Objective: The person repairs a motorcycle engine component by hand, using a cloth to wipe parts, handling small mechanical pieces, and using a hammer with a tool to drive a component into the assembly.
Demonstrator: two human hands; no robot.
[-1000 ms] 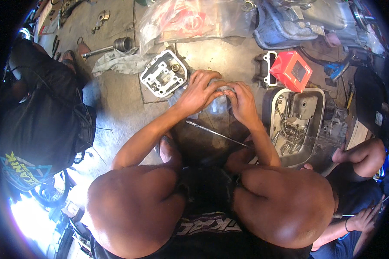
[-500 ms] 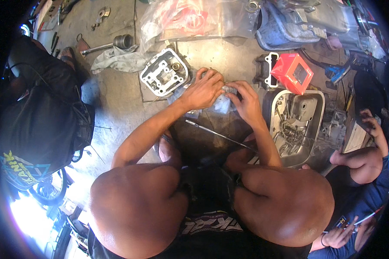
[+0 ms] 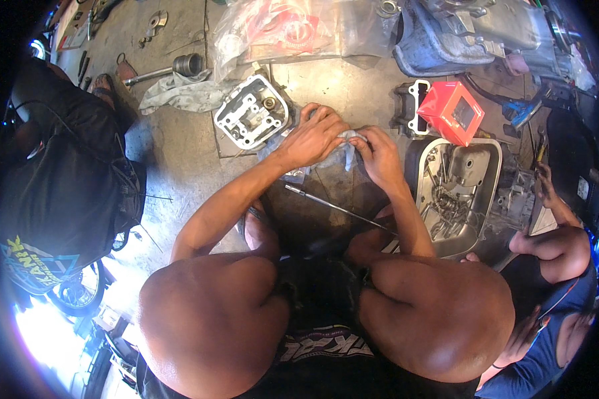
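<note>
Between my two hands is a pale bluish-white crumpled sheet (image 3: pixel 350 155), too creased to tell whether it is cloth or plastic. My left hand (image 3: pixel 316 136) curls over its left side, knuckles up. With thumb and fingers, my right hand (image 3: pixel 378 154) pinches its right side. Whatever else lies under the fingers is hidden. Just left of my left hand sits an engine cylinder head (image 3: pixel 253 112) with its open side up. A small clear plastic packet (image 3: pixel 297 174) lies below my left wrist, and a long metal rod (image 3: pixel 336 207) slants across the floor between my feet.
On the right stand a red box (image 3: pixel 451 113), a dark cylinder block (image 3: pixel 406 110) and a metal basin (image 3: pixel 491 193) of parts. Clear plastic bags (image 3: pixel 299 33) and a large casing (image 3: pixel 439 46) lie beyond. People crouch left and right; a grey rag (image 3: pixel 180 93) lies far left.
The crumpled sheet has bunched narrower between my hands, which stay nearly in place. At the right, the other person's hands and arms have shifted.
</note>
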